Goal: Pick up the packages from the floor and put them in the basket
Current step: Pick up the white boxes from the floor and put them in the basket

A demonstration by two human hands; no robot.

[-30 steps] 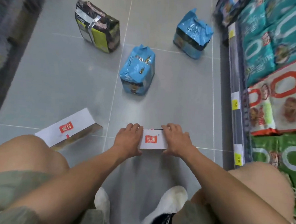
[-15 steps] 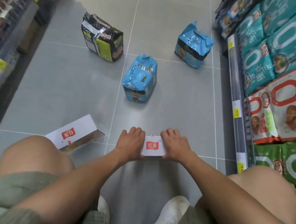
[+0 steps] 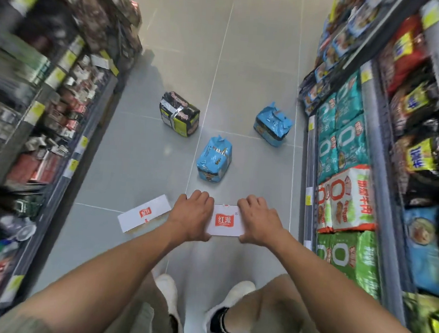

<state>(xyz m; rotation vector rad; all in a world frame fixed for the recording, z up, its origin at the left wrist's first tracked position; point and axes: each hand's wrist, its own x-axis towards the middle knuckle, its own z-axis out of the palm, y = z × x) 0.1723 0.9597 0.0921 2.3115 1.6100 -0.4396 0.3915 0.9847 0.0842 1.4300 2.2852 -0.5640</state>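
A white box with a red logo [image 3: 225, 220] is lifted off the floor between both hands. My left hand [image 3: 191, 216] grips its left end and my right hand [image 3: 258, 225] grips its right end, fingers curled over the far edge. A second white box [image 3: 144, 216] lies flat on the floor to the left. Ahead lie two blue packages, one near [image 3: 214, 158] and one farther right [image 3: 273, 123], plus a black and yellow package [image 3: 179, 113]. No basket is in view.
Stocked shelves [image 3: 41, 138] line the left side of the aisle and shelves of noodle packs [image 3: 347, 175] line the right. The grey tiled floor [image 3: 146, 161] runs between them. My white shoes [image 3: 232, 300] stand below the box.
I have risen from a crouch, and the white box has come up off the floor in both hands. The view now takes in the shelves on both sides.
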